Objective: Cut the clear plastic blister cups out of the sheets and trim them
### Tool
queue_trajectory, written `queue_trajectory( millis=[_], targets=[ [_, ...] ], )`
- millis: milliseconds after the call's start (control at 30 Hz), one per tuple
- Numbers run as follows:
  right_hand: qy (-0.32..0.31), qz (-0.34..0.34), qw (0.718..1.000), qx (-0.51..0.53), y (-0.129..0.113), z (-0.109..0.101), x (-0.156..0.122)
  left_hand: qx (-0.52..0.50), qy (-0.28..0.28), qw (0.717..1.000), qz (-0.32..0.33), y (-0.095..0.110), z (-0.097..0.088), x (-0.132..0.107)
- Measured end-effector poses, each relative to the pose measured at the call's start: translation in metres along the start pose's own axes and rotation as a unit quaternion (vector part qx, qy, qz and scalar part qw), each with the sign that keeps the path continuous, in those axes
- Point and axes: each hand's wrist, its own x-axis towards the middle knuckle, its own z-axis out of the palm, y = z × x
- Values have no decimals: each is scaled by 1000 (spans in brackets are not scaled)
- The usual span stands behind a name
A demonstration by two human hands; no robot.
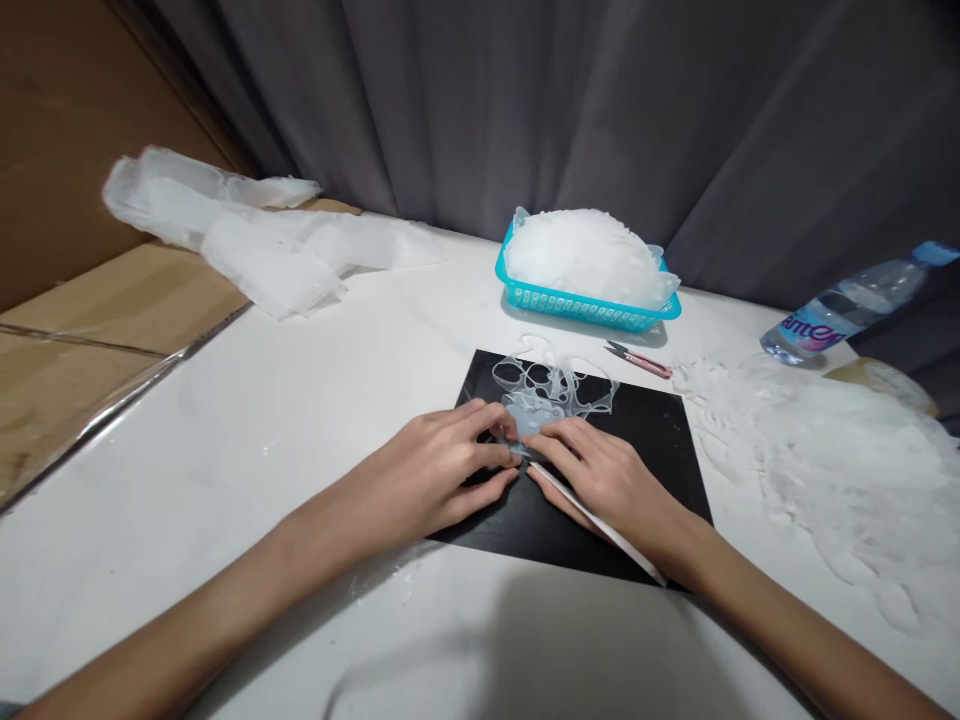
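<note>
A clear, translucent plastic sheet [534, 418] with rounded cut-outs and curling strips lies on a black mat [495, 520]. My left hand [469, 465] pinches its near edge, with thumb and fingers bent together. Close by on the right, my right hand [596, 465] has its fingertips on the same edge. A thin white stick-like tool [619, 540] runs under the right palm, its front end by the thumb and its back end near the wrist. Fingertips hide the exact spot where the hands meet the sheet.
Behind the mat stands a turquoise basket [585, 305] heaped with white translucent pieces. Pink-handled thread snips [639, 360] lie before it. At right are a pile of clear scraps [862, 470] and a water bottle [847, 305]. Crumpled translucent bags [262, 245] lie by cardboard [142, 300] at left.
</note>
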Motion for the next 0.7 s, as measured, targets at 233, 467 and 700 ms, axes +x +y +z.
queue_trajectory(
  millis=[233, 467, 700],
  targets=[
    [8, -25, 999, -46, 1, 9, -3, -28, 21, 980, -195, 17, 6, 5],
    [92, 1, 996, -1, -2, 2, 1, -200, 72, 939, -270, 17, 20, 6],
    [98, 35, 994, 42, -5, 1, 1, -339, 151, 890, -265, 17, 34, 10]
  ],
)
